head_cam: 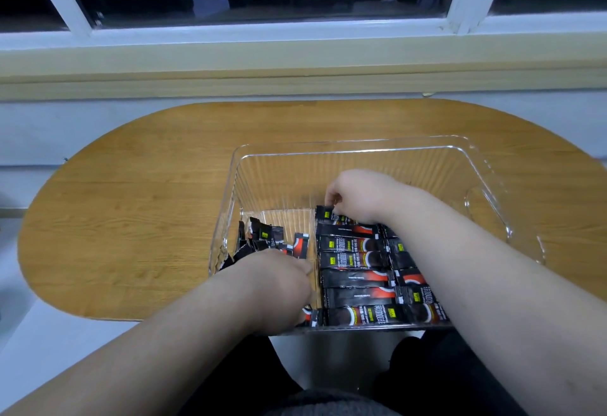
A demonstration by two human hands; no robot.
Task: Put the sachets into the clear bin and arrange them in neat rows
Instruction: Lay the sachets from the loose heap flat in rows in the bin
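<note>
A clear bin point(354, 149) stands on the oval wooden table point(138, 192). Inside it, black and red sachets point(356, 261) lie side by side in a neat row on the right half. A loose heap of sachets point(266, 238) leans in the left half. My right hand point(353, 193) reaches to the far end of the row, and its fingertips pinch the top sachet point(325, 213) there. My left hand point(277, 284) is inside the bin at the near left, fingers curled down among the loose sachets; what it grips is hidden.
The table stands against a wall under a window sill point(295, 64) with a white frame. The bin's near wall is at the table's front edge, close to my lap point(328, 379). Bare wood lies left of the bin.
</note>
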